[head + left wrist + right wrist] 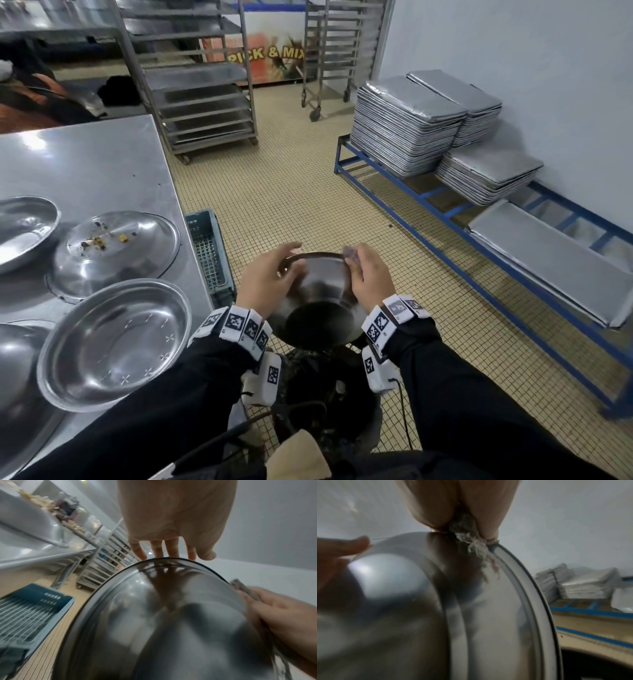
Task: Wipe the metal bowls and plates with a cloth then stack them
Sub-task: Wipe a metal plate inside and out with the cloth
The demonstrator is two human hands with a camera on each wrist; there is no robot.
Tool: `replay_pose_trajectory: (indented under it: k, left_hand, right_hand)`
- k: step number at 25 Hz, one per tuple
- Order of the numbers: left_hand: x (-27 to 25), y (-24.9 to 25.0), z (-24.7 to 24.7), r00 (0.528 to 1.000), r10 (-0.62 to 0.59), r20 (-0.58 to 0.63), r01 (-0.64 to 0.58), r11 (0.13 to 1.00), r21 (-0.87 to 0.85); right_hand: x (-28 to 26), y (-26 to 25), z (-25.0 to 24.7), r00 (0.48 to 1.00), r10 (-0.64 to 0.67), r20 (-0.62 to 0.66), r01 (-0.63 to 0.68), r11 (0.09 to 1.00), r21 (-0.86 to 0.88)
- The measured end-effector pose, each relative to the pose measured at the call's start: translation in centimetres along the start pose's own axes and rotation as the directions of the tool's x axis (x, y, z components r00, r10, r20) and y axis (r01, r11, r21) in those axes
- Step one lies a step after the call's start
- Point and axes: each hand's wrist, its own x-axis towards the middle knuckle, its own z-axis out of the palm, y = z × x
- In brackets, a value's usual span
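Centrally, the left hand (270,277) has its grip round the metal bowl's (322,291) rim, over a dark bin (329,404), probably to catch scraps; the right hand's (371,279) grip pinches a cloth (351,254) against the rim.

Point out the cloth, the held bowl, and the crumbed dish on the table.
cloth (467,540), right wrist view, its frayed end.
held bowl (320,284), head view, middle of its shiny surface.
crumbed dish (144,255), head view, bare metal on its right half.
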Motion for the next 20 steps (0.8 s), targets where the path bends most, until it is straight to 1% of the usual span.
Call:
replay_pose_trajectory:
  k: [2, 3, 4, 6, 7, 8, 10, 11, 12, 13, 15, 18, 20]
  left_hand:
    - [0.3, 0.1, 0.1, 1.000, 0.001, 0.006, -0.002, 0.997, 0.071]
    - [0.3, 0.3, 0.1, 1.000, -0.002, -0.001, 0.002, 0.995, 0.100]
    - [0.3, 0.3, 0.1, 1.000, 0.000, -0.010, 0.001, 0.994, 0.110]
    - [0.3, 0.6, 0.0, 1.000, 0.011, -0.029, -0.008, 0.995, 0.103]
    - [0.3, 0.7, -0.2, 0.999, 0.009, -0.042, -0.005, 0.995, 0.101]
    - [0.4, 0.7, -0.3, 0.998, 0.002, -0.060, 0.003, 0.995, 0.097]
    - [0.6, 1.2, -0.5, 0.994, -0.019, -0.106, 0.028, 0.997, 0.075]
    - [0.7, 1.5, -0.5, 0.992, -0.032, -0.121, 0.039, 0.998, 0.056]
    - [0.9, 1.9, -0.3, 0.991, -0.043, -0.123, 0.047, 0.998, 0.029]
    - [0.9, 2.3, -0.2, 0.992, -0.051, -0.119, 0.051, 0.999, 0.000]
    - [1.0, 3.0, 0.1, 0.991, -0.070, -0.115, 0.065, 0.997, -0.049]
    - [1.0, 4.0, 0.2, 0.986, -0.109, -0.127, 0.093, 0.988, -0.126]
    - [0.9, 4.6, 0.2, 0.989, -0.088, -0.123, 0.072, 0.990, -0.125]
  right_hand:
    - [0.2, -0.6, 0.1, 0.993, -0.093, 0.073, 0.098, 0.992, -0.080]
    - [0.2, -0.9, 0.1, 0.988, -0.123, 0.094, 0.131, 0.987, -0.089]
    - [0.2, -1.1, 0.2, 0.985, -0.140, 0.104, 0.149, 0.985, -0.088]
    - [0.0, -1.4, 0.4, 0.987, -0.132, 0.090, 0.140, 0.987, -0.084]
    - [-0.2, -1.4, 0.5, 0.992, -0.115, 0.047, 0.119, 0.989, -0.091]
    - [-0.4, -1.4, 0.6, 0.994, -0.098, -0.037, 0.093, 0.989, -0.116]
    - [-1.7, -1.7, 1.0, 0.969, -0.062, -0.239, 0.028, 0.989, -0.145]
    - [-2.6, -2.0, 1.4, 0.952, -0.055, -0.301, 0.024, 0.994, -0.104]
    - [-3.6, -2.6, 2.0, 0.946, -0.059, -0.318, 0.049, 0.998, -0.038]
    - [-4.6, -3.1, 2.6, 0.949, -0.071, -0.306, 0.084, 0.996, 0.030]
    - [-5.9, -3.7, 3.6, 0.952, -0.120, -0.283, 0.146, 0.987, 0.073]
    - [-4.8, -3.4, 3.2, 0.943, -0.186, -0.275, 0.197, 0.980, 0.013]
    - [-3.0, -3.2, 2.2, 0.932, -0.184, -0.311, 0.162, 0.982, -0.097]
